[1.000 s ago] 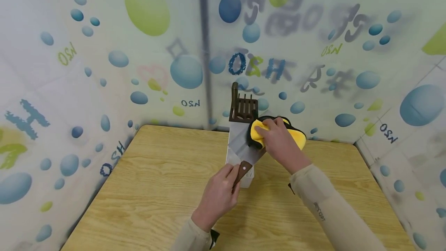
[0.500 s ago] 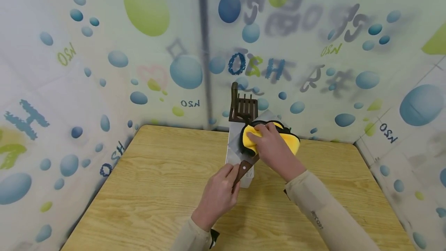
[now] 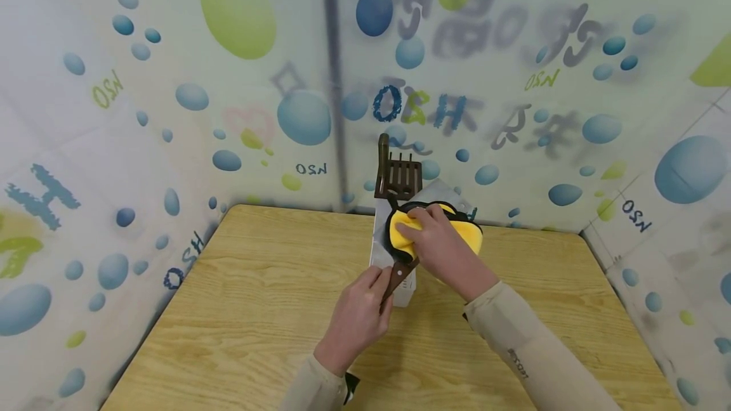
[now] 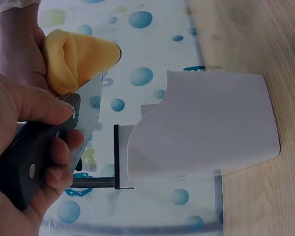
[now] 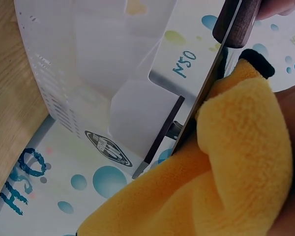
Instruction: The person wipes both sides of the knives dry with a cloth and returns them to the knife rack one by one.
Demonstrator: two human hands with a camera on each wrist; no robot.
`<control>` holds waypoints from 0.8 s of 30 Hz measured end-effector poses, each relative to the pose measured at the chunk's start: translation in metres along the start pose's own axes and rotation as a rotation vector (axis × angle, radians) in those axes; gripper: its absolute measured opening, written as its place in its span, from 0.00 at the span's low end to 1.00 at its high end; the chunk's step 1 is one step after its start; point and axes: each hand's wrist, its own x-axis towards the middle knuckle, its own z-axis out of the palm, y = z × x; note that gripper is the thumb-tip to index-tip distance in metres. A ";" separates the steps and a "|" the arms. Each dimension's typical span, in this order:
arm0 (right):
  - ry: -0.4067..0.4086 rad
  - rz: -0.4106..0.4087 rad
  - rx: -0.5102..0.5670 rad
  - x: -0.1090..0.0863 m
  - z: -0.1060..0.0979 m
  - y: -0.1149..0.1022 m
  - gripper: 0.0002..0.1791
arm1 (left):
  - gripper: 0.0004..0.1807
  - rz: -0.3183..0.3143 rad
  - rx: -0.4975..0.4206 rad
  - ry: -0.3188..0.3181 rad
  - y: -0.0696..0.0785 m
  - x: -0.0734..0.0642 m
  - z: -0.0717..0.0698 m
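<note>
My left hand (image 3: pixel 356 313) grips the dark brown riveted handle (image 3: pixel 398 276) of a cleaver, fingers curled round it, as the left wrist view also shows. Its broad metal blade (image 3: pixel 444 190) points up and to the right, above the table. With my right hand (image 3: pixel 448 249) I hold a folded yellow cloth (image 3: pixel 468 233) with black edging against the blade, close to the handle. The cloth hides much of the blade. In the right wrist view, the blade appears nearly edge-on beside the cloth (image 5: pixel 236 132).
Behind the cleaver stands a white knife block (image 4: pixel 211 128) with a brown slotted top (image 3: pixel 404 179). A dark handle (image 3: pixel 382 157) sticks up at its left. The wooden table (image 3: pixel 257 290) meets patterned walls (image 3: pixel 274 81) at the back and sides.
My right hand and the cloth have slid down and left along the blade toward the handle, uncovering the blade's upper end. My left hand stays in place on the cleaver.
</note>
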 end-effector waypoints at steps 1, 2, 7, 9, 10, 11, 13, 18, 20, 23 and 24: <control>0.002 -0.010 0.000 0.000 0.000 0.000 0.20 | 0.21 -0.001 0.001 -0.002 0.000 0.000 0.000; 0.004 -0.021 -0.002 0.000 0.000 0.000 0.20 | 0.21 -0.002 0.001 -0.003 0.000 0.000 0.000; 0.002 -0.059 0.011 -0.001 0.000 -0.001 0.21 | 0.21 -0.002 0.007 -0.006 -0.001 0.001 0.000; -0.005 -0.063 0.038 -0.001 0.001 -0.001 0.22 | 0.21 0.000 0.010 -0.005 -0.002 0.000 0.000; -0.010 -0.067 0.051 -0.001 0.001 -0.002 0.22 | 0.21 0.002 0.011 -0.004 -0.002 0.000 0.000; -0.014 -0.073 0.062 0.000 0.001 -0.002 0.23 | 0.20 0.003 0.011 -0.003 -0.002 0.000 0.000; -0.016 -0.086 0.078 0.000 0.001 -0.002 0.23 | 0.20 0.005 0.010 -0.001 -0.003 0.000 0.000; -0.019 -0.101 0.089 -0.001 0.000 -0.002 0.23 | 0.19 0.008 0.010 -0.001 -0.003 0.000 -0.001; -0.021 -0.102 0.091 -0.001 0.000 -0.002 0.24 | 0.18 0.005 0.009 -0.003 -0.004 -0.001 -0.001; -0.023 -0.109 0.088 -0.002 0.000 -0.002 0.25 | 0.18 0.000 0.008 -0.006 -0.004 -0.001 -0.001; -0.023 -0.113 0.085 -0.002 0.001 -0.002 0.25 | 0.18 -0.004 0.006 -0.006 -0.005 -0.001 -0.001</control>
